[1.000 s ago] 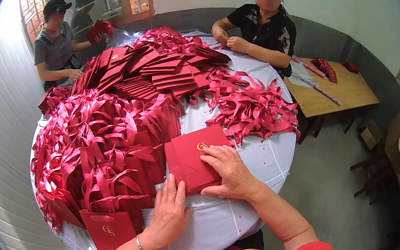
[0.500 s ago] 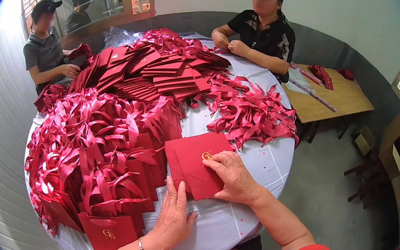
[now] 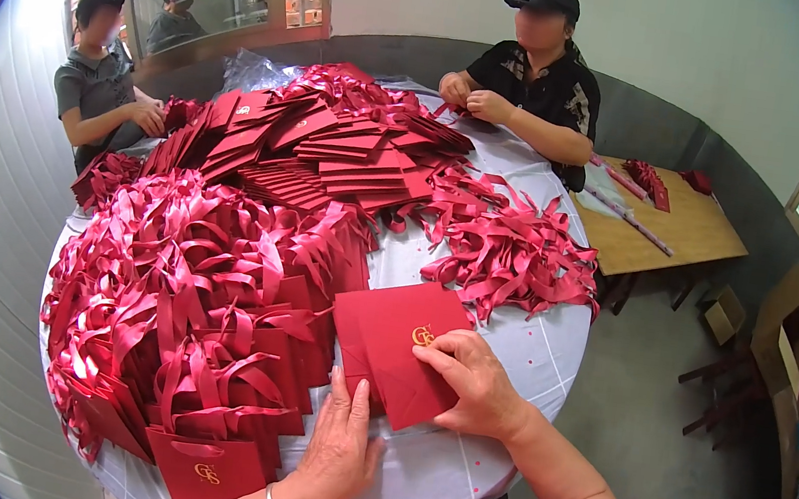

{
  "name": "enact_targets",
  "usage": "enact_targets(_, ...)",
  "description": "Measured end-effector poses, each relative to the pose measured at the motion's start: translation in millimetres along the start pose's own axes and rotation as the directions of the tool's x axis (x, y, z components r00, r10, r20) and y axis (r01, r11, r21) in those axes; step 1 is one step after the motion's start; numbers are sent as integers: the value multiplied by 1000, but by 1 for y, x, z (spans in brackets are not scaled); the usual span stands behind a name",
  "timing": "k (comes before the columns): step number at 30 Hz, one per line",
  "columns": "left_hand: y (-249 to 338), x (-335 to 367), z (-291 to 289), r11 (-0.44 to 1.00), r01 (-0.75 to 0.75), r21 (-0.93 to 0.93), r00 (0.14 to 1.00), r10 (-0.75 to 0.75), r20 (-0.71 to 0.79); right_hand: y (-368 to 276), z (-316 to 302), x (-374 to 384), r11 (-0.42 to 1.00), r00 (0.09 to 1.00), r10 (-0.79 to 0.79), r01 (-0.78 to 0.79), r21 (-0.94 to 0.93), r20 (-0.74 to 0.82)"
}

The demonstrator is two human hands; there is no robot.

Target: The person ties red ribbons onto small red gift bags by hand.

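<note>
In front of me on the table lies a flat red paper bag (image 3: 402, 381) with a gold emblem, overlapping another red piece at its left. My right hand (image 3: 482, 387) pinches the bag near the emblem, thumb and forefinger together on its right side. Stretched out beside the bag's lower left edge is my left hand (image 3: 339, 443), its fingertips touching the lower corner. To the left stands a dense mass of finished-looking red bags with glossy ribbon handles (image 3: 182, 292); the nearest bag (image 3: 203, 476) shows a gold emblem.
A white cloth covers the round table (image 3: 530, 368). Loose red ribbons (image 3: 520, 250) are heaped at the right, and stacked red bags (image 3: 322, 148) farther back. Two people (image 3: 532, 85) work across the table. A wooden table (image 3: 675, 225) and cardboard boxes (image 3: 787, 331) stand right.
My right hand has drawn slightly toward me with the bag, whose top panel now lies lower over the piece beneath. My left hand stays at the corner. The whole view has shifted a little.
</note>
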State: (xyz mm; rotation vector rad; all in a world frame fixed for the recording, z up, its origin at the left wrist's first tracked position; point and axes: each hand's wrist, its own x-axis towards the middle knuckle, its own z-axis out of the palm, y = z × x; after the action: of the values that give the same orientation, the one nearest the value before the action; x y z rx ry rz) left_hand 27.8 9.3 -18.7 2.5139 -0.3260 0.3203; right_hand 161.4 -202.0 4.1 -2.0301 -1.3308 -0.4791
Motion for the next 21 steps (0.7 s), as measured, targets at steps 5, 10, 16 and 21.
enact_targets(5,3,5,-1,760,67,-646,962,-221,-161,-13,-5,2,993,994,-107,108,40,-23)
enact_targets(10,0,6,-6,400,18,-916,908,-390,-152,-26,-13,3,976,979,-203,201,85,23)
enact_targets(16,9,7,-14,489,-67,-870,907,-333,-258,-41,-4,-12,951,924,-305,282,127,232)
enact_targets(21,-4,6,-17,817,-14,-577,932,-199,-304,-57,8,-23,946,903,-320,291,140,286)
